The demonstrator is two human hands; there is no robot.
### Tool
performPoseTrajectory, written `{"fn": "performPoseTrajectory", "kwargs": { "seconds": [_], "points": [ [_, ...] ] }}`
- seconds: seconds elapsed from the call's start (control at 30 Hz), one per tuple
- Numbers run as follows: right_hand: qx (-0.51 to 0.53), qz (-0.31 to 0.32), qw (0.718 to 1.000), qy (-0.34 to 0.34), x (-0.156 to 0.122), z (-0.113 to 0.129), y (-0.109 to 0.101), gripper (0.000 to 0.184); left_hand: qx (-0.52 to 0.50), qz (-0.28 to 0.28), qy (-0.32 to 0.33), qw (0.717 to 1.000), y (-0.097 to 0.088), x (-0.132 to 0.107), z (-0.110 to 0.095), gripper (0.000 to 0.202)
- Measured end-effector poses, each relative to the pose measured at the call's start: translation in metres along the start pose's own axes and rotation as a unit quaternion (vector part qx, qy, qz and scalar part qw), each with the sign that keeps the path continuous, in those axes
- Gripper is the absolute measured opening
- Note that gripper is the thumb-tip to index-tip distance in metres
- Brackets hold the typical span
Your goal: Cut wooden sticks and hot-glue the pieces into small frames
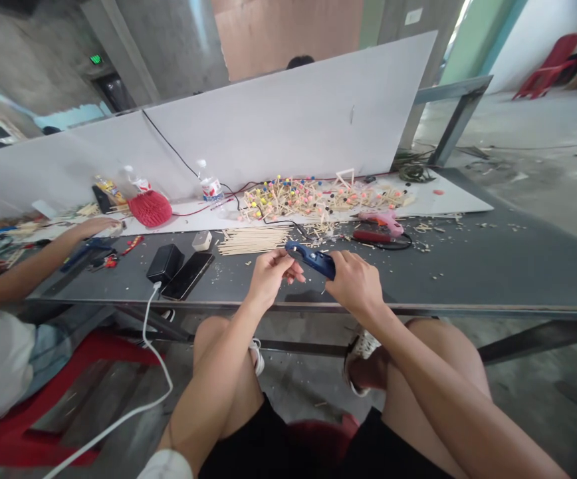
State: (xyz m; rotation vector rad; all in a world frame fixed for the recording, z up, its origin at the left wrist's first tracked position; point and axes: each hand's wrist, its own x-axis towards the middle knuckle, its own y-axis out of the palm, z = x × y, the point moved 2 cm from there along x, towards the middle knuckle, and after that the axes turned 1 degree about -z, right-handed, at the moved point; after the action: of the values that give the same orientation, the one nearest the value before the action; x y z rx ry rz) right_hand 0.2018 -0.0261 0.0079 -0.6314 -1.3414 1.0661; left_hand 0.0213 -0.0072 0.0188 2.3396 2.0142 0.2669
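My right hand (355,281) is wrapped round a dark blue hand tool (313,259) with a curved, hooked head; it looks like a cutter, but its exact kind is unclear. The tool points left, held just above the table's front edge. Beside its head, my left hand (272,274) has thumb and forefinger pinched together, with the other fingers curled. Whatever sits in that pinch is too small to make out. Right behind my hands lies a row of thin wooden sticks (253,240), side by side on the table.
Behind the sticks spreads a heap of stick pieces with coloured balls (313,199). A pink glue gun (383,221) lies at right. A phone (187,276), a black charger box (165,264) and a white cube (201,241) are left. A co-worker's arm (54,249) reaches in further left.
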Motion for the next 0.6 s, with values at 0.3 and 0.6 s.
{"fn": "performPoseTrajectory", "kwargs": {
  "seconds": [0.3, 0.6],
  "points": [
    [-0.016, -0.002, 1.000, -0.012, 0.0025, 0.0015, -0.0001, 0.022, 0.013, -0.011, -0.002, 1.000, -0.0026, -0.0007, -0.0016, 0.027],
    [-0.007, 0.019, 1.000, 0.005, 0.0020, 0.0038, 0.0059, 0.023, 0.023, -0.012, -0.002, 1.000, -0.0001, -0.0008, -0.0021, 0.028]
  ]
}}
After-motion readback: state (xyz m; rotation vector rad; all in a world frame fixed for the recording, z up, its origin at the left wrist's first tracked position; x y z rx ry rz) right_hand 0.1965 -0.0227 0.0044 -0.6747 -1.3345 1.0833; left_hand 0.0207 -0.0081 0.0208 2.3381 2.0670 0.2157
